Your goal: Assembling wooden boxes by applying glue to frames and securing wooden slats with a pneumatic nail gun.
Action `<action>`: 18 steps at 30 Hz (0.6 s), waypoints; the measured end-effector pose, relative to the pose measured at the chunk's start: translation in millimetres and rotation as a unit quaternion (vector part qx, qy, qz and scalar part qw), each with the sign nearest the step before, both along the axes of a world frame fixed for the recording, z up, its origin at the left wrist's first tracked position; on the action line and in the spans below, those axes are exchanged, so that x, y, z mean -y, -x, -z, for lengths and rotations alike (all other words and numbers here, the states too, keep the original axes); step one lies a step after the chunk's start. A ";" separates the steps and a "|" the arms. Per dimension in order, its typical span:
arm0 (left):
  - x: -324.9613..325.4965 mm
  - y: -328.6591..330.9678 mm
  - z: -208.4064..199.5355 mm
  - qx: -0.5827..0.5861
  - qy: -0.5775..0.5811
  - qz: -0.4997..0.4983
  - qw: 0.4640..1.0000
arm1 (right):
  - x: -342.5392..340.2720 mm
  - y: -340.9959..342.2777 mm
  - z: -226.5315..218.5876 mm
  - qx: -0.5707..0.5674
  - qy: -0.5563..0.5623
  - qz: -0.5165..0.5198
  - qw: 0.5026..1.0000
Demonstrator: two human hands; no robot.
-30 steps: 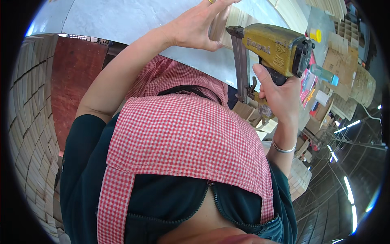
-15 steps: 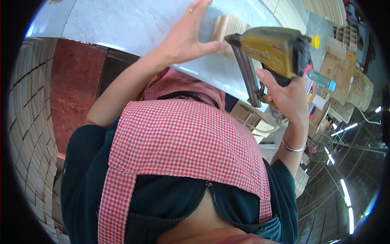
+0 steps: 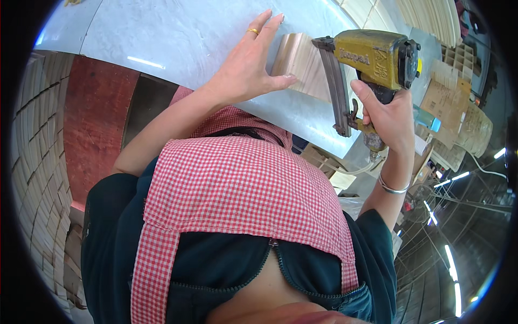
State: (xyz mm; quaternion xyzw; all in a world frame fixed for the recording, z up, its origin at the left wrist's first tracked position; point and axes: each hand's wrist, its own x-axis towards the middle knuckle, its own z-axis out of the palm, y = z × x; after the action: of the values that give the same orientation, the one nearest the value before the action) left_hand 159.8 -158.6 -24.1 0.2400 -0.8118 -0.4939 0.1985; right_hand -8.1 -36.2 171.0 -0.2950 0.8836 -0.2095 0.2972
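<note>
My right hand (image 3: 386, 116) is wrapped round the grip of a yellow and black pneumatic staple gun (image 3: 372, 54). The gun's nose and long magazine sit over the right end of a pale wooden piece (image 3: 302, 62) with lengthwise grooves or strips. Whether the nose touches the wood I cannot tell. To the left of this piece, my left hand (image 3: 251, 65) has its fingers stretched out and its thumb apart from them. That thumb's tip is close to the wood's left edge; contact is unclear. The gun hides part of the wood's right end.
The wood rests on a glossy light-blue tabletop (image 3: 162, 32). Stacked pale wooden strips (image 3: 426, 19) lie at the far right, near a divided wooden box (image 3: 458, 56) and cardboard (image 3: 445, 94). A pale hose (image 3: 356, 171) trails below the gun. Stacked boards (image 3: 40, 156) line the left side.
The staple gun has shifted slightly right, and its blur has cleared. My left hand is a little lower in the picture with its fingers still spread. More of the wooden piece shows.
</note>
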 end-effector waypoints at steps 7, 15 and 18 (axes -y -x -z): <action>1.3 1.8 -3.9 -0.011 0.002 0.000 1.000 | -3.3 7.0 3.3 0.002 0.021 -0.017 1.000; 7.5 4.5 -22.5 -0.007 0.030 0.031 0.999 | -41.2 22.9 -8.5 -0.044 -0.007 0.097 0.994; 2.7 28.0 -39.1 -0.058 0.224 0.098 0.968 | -69.0 43.7 -10.0 -0.054 -0.032 0.131 0.989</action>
State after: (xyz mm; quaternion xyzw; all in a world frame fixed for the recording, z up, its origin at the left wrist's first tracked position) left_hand 131.7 -161.3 15.1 0.0795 -0.9084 -0.3300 0.2442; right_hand -51.8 32.8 181.0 -0.1779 0.9354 -0.2026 0.2286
